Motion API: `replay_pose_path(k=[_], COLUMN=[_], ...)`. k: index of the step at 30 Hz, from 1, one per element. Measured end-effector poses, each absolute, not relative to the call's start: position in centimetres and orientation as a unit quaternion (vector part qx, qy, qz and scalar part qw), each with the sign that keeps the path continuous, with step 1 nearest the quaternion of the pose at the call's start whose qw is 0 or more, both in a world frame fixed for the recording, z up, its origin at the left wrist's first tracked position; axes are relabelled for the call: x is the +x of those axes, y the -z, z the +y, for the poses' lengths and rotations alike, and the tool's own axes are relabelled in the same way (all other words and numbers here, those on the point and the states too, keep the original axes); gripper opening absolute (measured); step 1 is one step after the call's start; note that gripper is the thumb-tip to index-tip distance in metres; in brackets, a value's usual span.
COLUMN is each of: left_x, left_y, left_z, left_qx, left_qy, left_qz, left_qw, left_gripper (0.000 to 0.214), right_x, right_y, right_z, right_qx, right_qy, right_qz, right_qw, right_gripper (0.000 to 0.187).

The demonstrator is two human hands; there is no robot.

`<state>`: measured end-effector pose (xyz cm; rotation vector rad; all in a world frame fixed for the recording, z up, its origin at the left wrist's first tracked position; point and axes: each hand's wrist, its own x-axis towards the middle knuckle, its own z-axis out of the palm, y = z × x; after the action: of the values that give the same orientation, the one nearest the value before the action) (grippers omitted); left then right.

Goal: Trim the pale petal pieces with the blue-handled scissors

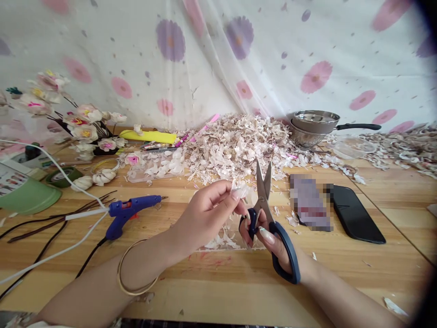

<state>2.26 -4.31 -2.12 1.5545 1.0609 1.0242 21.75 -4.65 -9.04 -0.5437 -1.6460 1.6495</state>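
My left hand (208,209) pinches a small pale petal piece (241,190) between thumb and fingers, just left of the scissor blades. My right hand (273,243) grips blue-handled scissors (269,218), blades pointing up and slightly apart beside the petal. Small white cuttings (221,240) lie on the wooden table (341,269) under both hands. A thin gold bangle (134,273) circles my left wrist.
A blue glue gun (128,212) with white cord lies at left. A big heap of petal scraps (239,141) sits behind. Black phone (355,213) and a blurred item (310,202) lie right. Metal pans (314,125), artificial flowers (82,127), green tape (63,176), dark wire stems (51,223).
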Motion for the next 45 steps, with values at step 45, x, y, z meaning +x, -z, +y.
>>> replay_pose_path(k=[45], left_x=[2.2], left_y=[3.2], left_z=[-4.0], left_qx=[0.692], left_qy=[-0.395], left_qz=[0.434], left_qw=[0.42], left_gripper=[0.03], right_x=[21.3], right_y=[8.4], right_z=[-5.4], right_qx=[-0.267], right_qy=[-0.586], right_qz=[-0.707], right_qw=[0.293], right_gripper=[0.036])
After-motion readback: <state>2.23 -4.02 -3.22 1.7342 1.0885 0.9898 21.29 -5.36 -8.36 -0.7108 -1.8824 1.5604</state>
